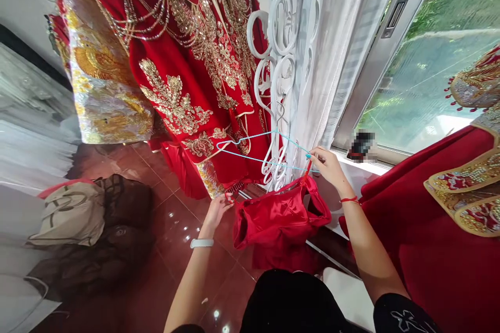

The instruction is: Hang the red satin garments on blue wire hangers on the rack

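Observation:
A shiny red satin garment (277, 213) hangs between my two hands, its openings facing up and to the sides. My right hand (327, 167) pinches a thin red strap of it at the right end of a light blue wire hanger (250, 157). My left hand (217, 212) is closed at the garment's upper left corner, below the hanger's left end, with a bit of red strap at its fingertips. The hanger's hook is up against a white scrollwork metal stand (279, 62). The left end of the hanger carries nothing.
A red jacket with gold embroidery (211, 62) hangs close behind the hanger. White curtains (338, 36) and a window (422, 73) are at the right, beside a red embroidered gown (429, 239). Bags (74, 213) lie on the tiled floor (175, 229) at left.

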`<state>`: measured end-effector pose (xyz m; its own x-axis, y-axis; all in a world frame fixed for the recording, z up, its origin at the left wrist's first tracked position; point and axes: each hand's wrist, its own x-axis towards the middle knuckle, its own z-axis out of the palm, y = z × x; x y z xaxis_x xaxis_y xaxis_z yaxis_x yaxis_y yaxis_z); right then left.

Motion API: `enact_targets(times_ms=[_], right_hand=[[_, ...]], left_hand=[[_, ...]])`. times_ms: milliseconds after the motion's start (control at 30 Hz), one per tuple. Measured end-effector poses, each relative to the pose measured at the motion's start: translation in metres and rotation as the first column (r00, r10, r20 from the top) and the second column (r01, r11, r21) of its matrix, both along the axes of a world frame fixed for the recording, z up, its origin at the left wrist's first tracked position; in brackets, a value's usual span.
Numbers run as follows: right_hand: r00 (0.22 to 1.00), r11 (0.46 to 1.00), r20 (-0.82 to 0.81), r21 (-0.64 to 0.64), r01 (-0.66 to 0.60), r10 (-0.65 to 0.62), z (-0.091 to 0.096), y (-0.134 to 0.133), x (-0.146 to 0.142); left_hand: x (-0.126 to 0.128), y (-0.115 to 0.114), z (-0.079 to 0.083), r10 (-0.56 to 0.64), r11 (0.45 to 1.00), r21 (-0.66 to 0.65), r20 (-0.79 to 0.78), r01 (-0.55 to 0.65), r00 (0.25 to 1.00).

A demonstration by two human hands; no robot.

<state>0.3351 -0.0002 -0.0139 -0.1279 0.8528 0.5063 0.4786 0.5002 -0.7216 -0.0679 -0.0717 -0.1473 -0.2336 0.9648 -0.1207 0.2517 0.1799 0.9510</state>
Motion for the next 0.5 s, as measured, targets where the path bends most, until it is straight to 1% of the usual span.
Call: enact_targets(times_ms=[100,167,267,367,433,500], right_hand=[[0.999,0.999,0.008,0.005,0.040,-0.040,0.004,-0.001,0.010],[0.998,0.998,0.014,0.019,0.058,-0.058,0.007,0.002,0.018],[0.998,0.998,0.029,0.036,0.060,-0.061,0.013,0.008,0.028],[0.998,0.998,0.027,0.037,0.049,-0.050,0.017,0.013,0.034],[0.999,0.998,0.018,0.034,0.045,-0.046,0.018,0.014,0.034],[0.999,0.999,0.005,0.025,0.037,-0.037,0.016,0.015,0.033]], left_hand=[[-0.004,0.004,0.024,0.009,0.992,0.119,0.216,-0.036,0.976],[-0.006,0.009,0.042,0.029,0.979,0.187,0.283,-0.085,0.959],[-0.008,0.021,0.068,0.056,0.960,0.248,0.273,-0.127,0.960],[-0.012,0.035,0.088,0.074,0.948,0.287,0.220,-0.137,0.973],[-0.016,0.042,0.096,0.071,0.947,0.296,0.190,-0.126,0.979],[-0.021,0.045,0.100,0.047,0.949,0.298,0.193,-0.104,0.980]])
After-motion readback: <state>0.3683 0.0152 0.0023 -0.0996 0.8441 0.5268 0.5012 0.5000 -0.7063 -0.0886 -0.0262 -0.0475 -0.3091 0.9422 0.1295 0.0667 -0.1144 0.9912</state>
